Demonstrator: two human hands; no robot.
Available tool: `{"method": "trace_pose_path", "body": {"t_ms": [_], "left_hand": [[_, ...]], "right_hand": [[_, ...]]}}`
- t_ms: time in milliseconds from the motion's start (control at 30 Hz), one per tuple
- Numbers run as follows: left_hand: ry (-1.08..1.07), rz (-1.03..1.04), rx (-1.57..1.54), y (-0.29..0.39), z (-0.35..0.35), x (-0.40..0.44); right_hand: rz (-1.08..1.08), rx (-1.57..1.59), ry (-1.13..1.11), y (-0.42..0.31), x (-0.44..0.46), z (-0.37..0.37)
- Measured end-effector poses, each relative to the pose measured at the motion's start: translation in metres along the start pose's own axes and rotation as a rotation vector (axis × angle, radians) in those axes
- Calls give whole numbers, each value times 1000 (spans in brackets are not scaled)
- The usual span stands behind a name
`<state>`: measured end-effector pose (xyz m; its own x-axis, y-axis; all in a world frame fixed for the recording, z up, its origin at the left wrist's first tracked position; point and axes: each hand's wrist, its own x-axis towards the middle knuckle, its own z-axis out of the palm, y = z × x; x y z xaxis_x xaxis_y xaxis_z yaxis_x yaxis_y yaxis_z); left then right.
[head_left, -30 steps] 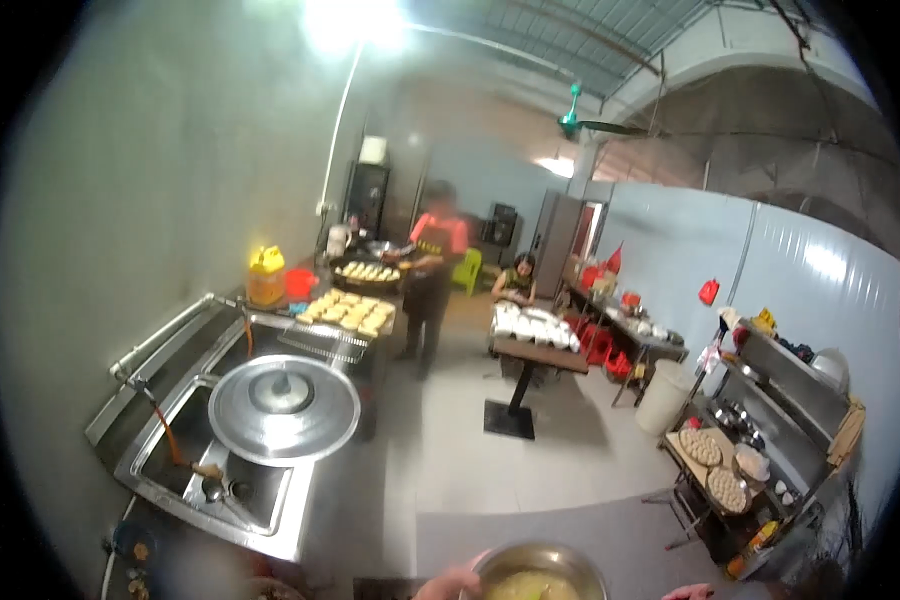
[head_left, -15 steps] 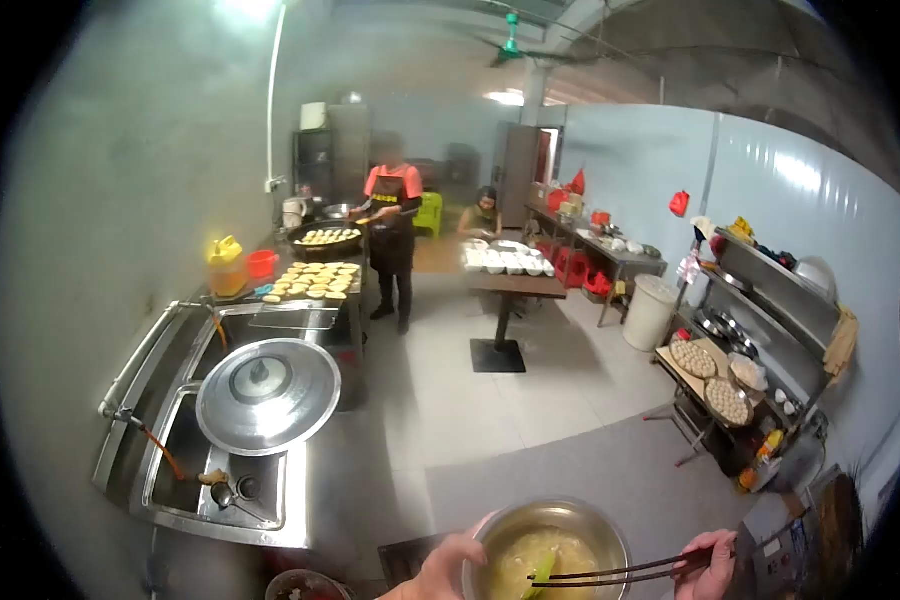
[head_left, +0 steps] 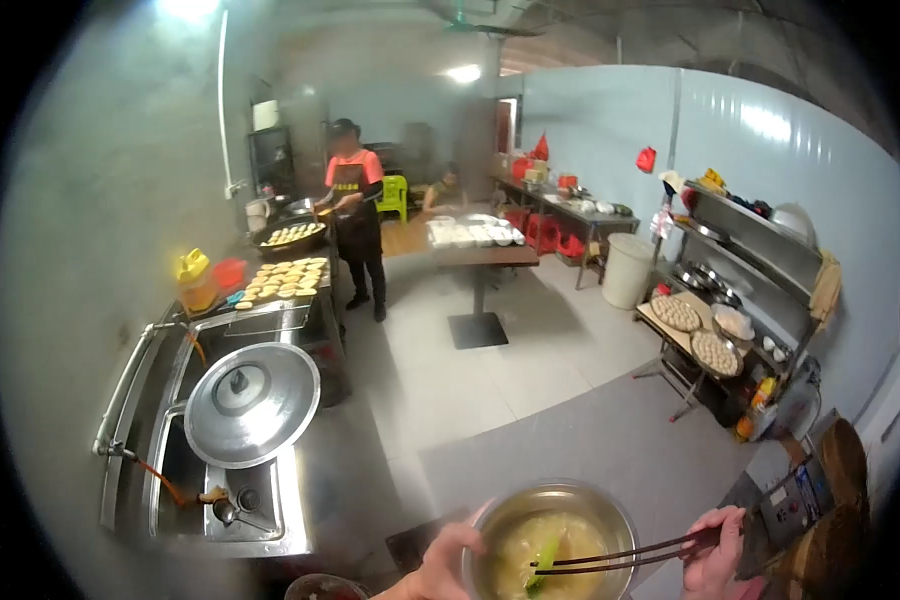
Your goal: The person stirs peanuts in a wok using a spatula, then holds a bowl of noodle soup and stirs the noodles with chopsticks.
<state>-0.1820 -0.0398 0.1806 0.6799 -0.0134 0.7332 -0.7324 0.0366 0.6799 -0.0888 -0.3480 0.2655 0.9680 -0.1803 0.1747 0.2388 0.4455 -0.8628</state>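
My left hand (head_left: 446,560) grips the left rim of a metal bowl (head_left: 610,510) at the bottom of the view. Inside is a pale yellowish broth (head_left: 570,535) with a green leafy vegetable (head_left: 543,566) in it. My right hand (head_left: 715,555), to the right of the bowl, is closed around a pair of dark chopsticks (head_left: 660,549). Their tips reach over the bowl and touch or nearly touch the green vegetable; which of the two I cannot tell.
A steel sink (head_left: 288,500) carries a large round lid (head_left: 290,420). Behind it lie flat golden cakes (head_left: 285,280) near a pan (head_left: 295,237), where a co-worker (head_left: 358,210) stands. A table (head_left: 485,256) with white bowls is mid-room. Trays of round balls (head_left: 716,353) stand at right.
The view has shifted slightly, with the room appearing further left and higher. The bowl and chopsticks stay in my hands, and the chopstick tips remain by the green vegetable.
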Motion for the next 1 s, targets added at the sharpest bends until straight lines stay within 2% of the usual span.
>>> {"method": "trace_pose_path", "body": {"t_ms": [33, 67, 100, 133, 233, 300, 333, 400, 500, 600, 667, 733, 833, 867, 933, 1000], "left_hand": [[-2, -60, -41, -2, 2, -5], [-13, -100, -77, -6, 1, -2], [5, -31, -134, -11, 5, 2], [17, -46, -137, -9, 7, 2], [-3, -25, -15, -7, 7, 6], [54, -34, -186, -3, 12, 5], [55, 11, -66, 1, 9, 5], [72, 27, -36, 5, 8, 9], [74, -23, 19, 12, 7, 3], [118, -45, -69, 12, 12, 0], [72, -31, 17, 11, 6, 1], [129, -25, -141, 16, 10, 4], [157, -19, -185, 23, 18, 16], [162, -8, -172, 20, 14, 10], [60, 25, 86, 10, 6, -5], [42, 60, 62, 11, 5, -1]], "right_hand": [[118, 87, -222, -14, 1, -6], [137, 109, -191, -15, 2, -5], [146, 150, -188, -7, 8, -11], [163, 182, -173, -7, 10, -12], [158, 164, -184, -8, 15, -11], [145, 157, -221, -9, 14, -5], [164, 162, -222, -3, 14, -3], [2, 75, -32, 7, 20, 1], [50, 35, -75, 0, 18, 6], [99, 55, -113, -1, 20, 6], [87, 66, -116, -1, 21, 7], [92, 76, -118, -1, 19, 5], [74, 95, -120, 0, 20, 5], [59, 108, -111, 2, 20, 8], [85, 97, -144, 0, 19, 10], [95, 120, -19, 4, 21, 7]]}}
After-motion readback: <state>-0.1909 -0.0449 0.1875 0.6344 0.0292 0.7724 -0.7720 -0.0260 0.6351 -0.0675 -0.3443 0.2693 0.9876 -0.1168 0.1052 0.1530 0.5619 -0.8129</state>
